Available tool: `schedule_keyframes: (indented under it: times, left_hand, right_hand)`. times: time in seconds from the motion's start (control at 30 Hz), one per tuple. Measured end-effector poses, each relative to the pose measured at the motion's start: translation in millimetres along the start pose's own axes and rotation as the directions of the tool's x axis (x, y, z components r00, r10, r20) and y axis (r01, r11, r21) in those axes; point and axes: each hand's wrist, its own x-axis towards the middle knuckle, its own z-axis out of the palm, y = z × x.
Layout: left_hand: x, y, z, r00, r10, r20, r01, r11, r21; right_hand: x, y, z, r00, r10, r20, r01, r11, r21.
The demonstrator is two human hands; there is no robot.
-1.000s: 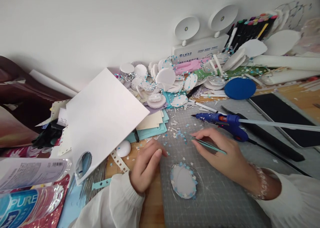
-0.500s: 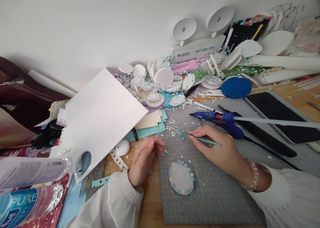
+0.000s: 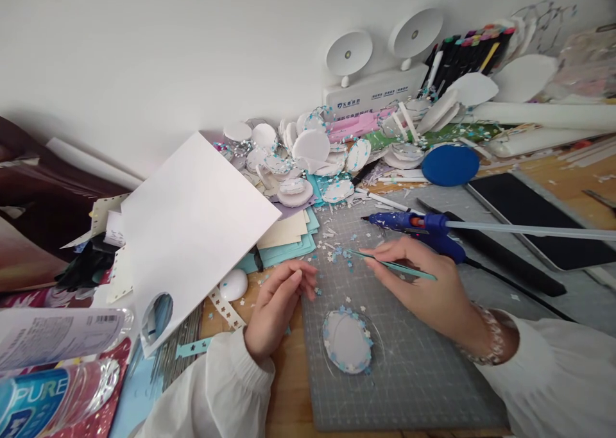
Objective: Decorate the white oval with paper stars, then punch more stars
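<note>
My right hand (image 3: 418,277) pinches a pair of teal tweezers (image 3: 402,269) between thumb and fingers. The tweezer tips reach left to a small scatter of blue and white paper flowers (image 3: 341,253) on the grey cutting mat (image 3: 414,387). Whether a flower is between the tips is too small to tell. My left hand (image 3: 282,303) rests at the mat's left edge, fingers loosely curled, with nothing visible in it. Between and below the hands lies a white oval disc (image 3: 347,342) edged with blue and white flowers, a thin wire loop around it.
A blue glue gun (image 3: 409,223) lies beyond my right hand, its cord trailing right beside a phone (image 3: 529,217). White board (image 3: 202,220) leans at left over paper sheets. Decorated white discs (image 3: 310,146) pile up at the back. A water bottle (image 3: 58,393) lies at lower left.
My left fingers have curled in slightly. The tweezers' back end has swung a little to the right in my right hand. The whole view has shifted slightly.
</note>
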Motion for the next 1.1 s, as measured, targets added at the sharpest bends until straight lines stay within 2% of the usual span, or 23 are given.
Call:
schedule_keyframes:
  times: [0.1, 0.2, 0.3, 0.4, 0.57, 0.73, 0.83, 0.97, 1.1]
  left_hand:
    - [-0.3, -1.5, 0.0, 1.000, -0.003, -0.002, 0.003, 0.997, 0.081]
    - [-1.5, -1.2, 1.3, 1.000, 0.003, 0.012, -0.005, 0.980, 0.198]
    - [-3.0, 0.0, 3.0, 0.998, 0.036, 0.059, -0.051, 0.959, 0.280]
    - [-4.0, 0.7, 3.2, 0.986, 0.099, 0.133, -0.137, 0.939, 0.316]
    - [-4.2, 1.6, 1.1, 0.970, 0.141, 0.197, -0.201, 0.923, 0.328]
    - [-3.4, 1.6, 0.4, 0.976, 0.130, 0.173, -0.169, 0.956, 0.238]
    - [-2.5, 0.8, 0.2, 0.981, 0.107, 0.163, -0.138, 0.971, 0.197]
    - [-1.6, 1.0, -1.3, 0.978, 0.082, 0.193, -0.114, 0.980, 0.162]
    - [-2.4, 3.7, -4.2, 0.962, 0.032, 0.271, -0.068, 0.990, 0.123]
  right_hand:
    - [-0.7, -6.5, -2.0, 0.993, 0.116, 0.028, -0.119, 0.982, 0.146]
    - [-2.3, -12.7, -2.8, 0.971, 0.201, 0.130, -0.235, 0.904, 0.357]
    - [-4.6, -16.5, -2.1, 0.942, 0.216, 0.255, -0.320, 0.806, 0.498]
    - [-7.3, -17.8, -1.3, 0.918, 0.217, 0.332, -0.370, 0.769, 0.521]
    - [-9.2, -19.2, -1.7, 0.930, 0.174, 0.324, -0.321, 0.814, 0.483]
    - [-10.1, -20.1, -0.9, 0.954, 0.087, 0.288, -0.217, 0.862, 0.457]
    - [-11.9, -19.7, -0.6, 0.957, 0.037, 0.286, -0.177, 0.860, 0.479]
    - [-12.6, -20.3, -1.6, 0.947, 0.051, 0.317, -0.215, 0.835, 0.507]
    - [-11.6, -21.3, -3.8, 0.922, 0.034, 0.386, -0.262, 0.789, 0.556]
